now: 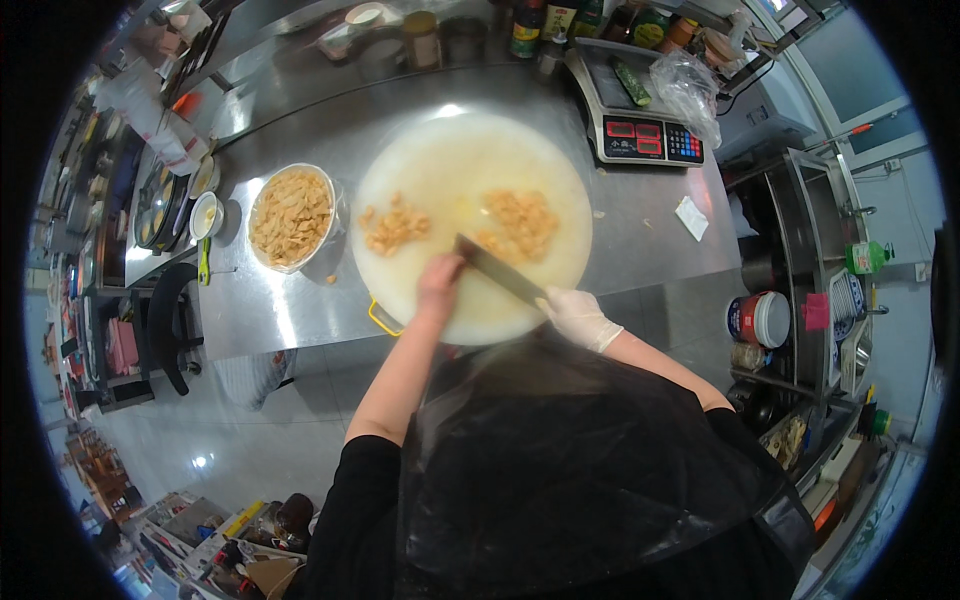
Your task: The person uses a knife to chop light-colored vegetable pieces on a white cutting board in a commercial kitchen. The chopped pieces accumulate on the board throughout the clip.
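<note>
A round white cutting board (465,142) lies before me on a stainless-steel table. My right hand (583,318), in a pale disposable glove, grips the handle end of a cleaver (504,271), whose blade slants across the board toward the upper left. Beside the blade's far end is my left hand (441,279), bare and slightly blurred; whether it pinches a piece is hidden. A small pile of pale orange-brown food pieces (394,225) sits on the board's left, and a larger pile of pieces (523,222) lies right, beyond the blade.
Left of the board stands a plastic-lined bowl (292,217) heaped with similar thin pieces. A small white bowl (205,216) is farther left. The digital scale (634,112) at the back right bears a cucumber (631,82). Crumpled white paper (691,218) lies at right.
</note>
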{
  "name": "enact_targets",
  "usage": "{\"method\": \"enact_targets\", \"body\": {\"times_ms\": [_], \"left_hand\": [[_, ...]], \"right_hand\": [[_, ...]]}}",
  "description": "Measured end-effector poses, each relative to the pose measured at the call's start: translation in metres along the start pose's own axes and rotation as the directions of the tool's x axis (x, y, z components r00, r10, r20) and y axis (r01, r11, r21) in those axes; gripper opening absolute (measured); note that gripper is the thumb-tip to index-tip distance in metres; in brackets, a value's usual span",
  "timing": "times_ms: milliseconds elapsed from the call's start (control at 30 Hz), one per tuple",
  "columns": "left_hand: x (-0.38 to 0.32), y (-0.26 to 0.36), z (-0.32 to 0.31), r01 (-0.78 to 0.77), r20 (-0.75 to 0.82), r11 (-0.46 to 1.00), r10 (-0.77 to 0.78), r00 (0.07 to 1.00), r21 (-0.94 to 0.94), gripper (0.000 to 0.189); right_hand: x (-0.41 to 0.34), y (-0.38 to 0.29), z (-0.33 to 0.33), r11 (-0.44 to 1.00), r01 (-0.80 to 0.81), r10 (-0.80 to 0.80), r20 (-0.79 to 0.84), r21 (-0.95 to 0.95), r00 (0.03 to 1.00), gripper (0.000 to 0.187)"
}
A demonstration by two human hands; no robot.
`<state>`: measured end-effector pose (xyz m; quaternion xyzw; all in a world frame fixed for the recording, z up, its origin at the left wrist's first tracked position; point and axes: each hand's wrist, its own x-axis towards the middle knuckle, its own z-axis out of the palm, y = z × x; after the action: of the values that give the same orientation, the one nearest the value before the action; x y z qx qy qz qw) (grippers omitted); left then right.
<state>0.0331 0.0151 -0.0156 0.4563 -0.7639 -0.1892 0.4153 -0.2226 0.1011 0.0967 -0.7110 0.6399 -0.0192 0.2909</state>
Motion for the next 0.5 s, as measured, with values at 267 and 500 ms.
{"method": "enact_targets", "body": {"times_ms": [267,500], "left_hand": [[-0.003,-0.003,0.002,-0.028,-0.031,0.999,0.029,0.999,0.023,0.024],[-0.005,-0.006,0.004,-0.017,-0.006,0.999,0.018,1.000,0.045,0.026]], "right_hand": [[-0.005,-0.007,-0.015,0.999,0.031,-0.031,-0.011,-0.013,0.999,0.029],[-0.009,-0.004,-0.030,0.995,0.086,-0.087,-0.037,-0.043,0.996,0.029]]}}
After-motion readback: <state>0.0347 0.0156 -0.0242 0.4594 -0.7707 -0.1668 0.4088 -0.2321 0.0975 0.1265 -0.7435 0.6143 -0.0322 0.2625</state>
